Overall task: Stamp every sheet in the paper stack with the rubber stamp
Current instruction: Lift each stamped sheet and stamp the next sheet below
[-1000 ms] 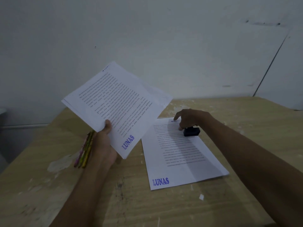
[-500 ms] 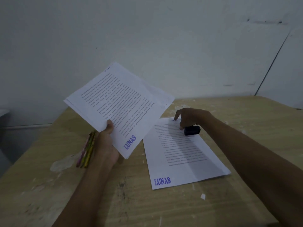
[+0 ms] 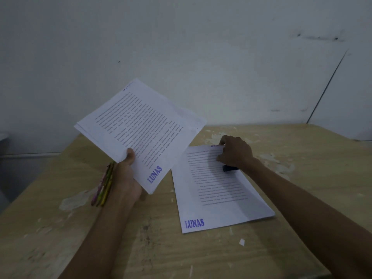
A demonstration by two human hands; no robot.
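Coloured pencils (image 3: 103, 186), apparently, on scuffed wooden table (image 3: 141, 248).

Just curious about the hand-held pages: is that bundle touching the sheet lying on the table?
Apart. The head view shows the left hand holding the bundle raised above the table, its corner overlapping the flat sheet only in the picture.

Matt white printed paper sheets (image 3: 141, 125); pale wood-grain table (image 3: 201, 256), scuffed, finish flaking in patches; dark, seemingly plastic rubber stamp (image 3: 229, 168); dull, marked painted wall (image 3: 181, 47)
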